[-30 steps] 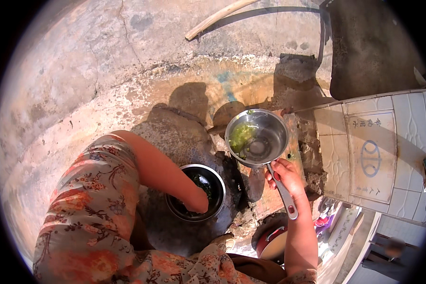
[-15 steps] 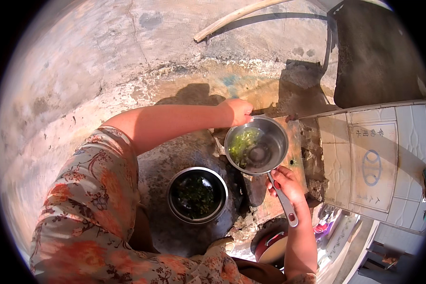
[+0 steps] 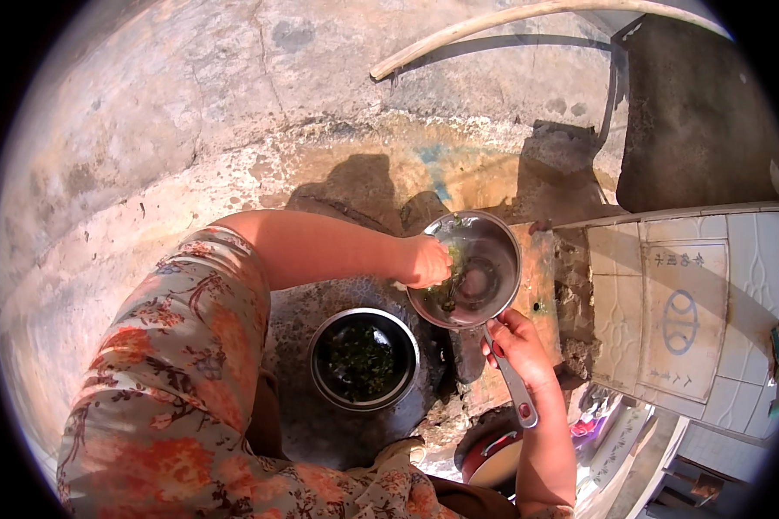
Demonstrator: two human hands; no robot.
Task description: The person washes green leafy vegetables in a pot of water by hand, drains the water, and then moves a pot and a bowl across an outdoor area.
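Note:
My right hand [image 3: 523, 348] grips the grey handle [image 3: 514, 387] of a metal saucepan [image 3: 498, 259], closed round it near the bowl. The pan is held up over the stonework, and chopped green vegetables [image 3: 455, 259] lie toward its left side. My left hand [image 3: 428, 262] reaches over the pan's left rim, its fingers curled down into the greens; their tips are partly hidden. Below and to the left, a round metal pot [image 3: 318, 381] with a dark inside stands on the grey surface. Dark green chopped leaves [image 3: 360, 362] lie in it.
A low tiled structure [image 3: 614, 298] stands to the right, with a dark upright panel [image 3: 701, 121] behind it. A curved wooden pole [image 3: 511, 17] rests along the far wall. Near my right forearm sits a red-rimmed vessel [image 3: 493, 463].
My left hand has moved from the pan's far rim down to its left side and into the greens. The pan has tilted and shifted slightly toward me; my right hand keeps its hold.

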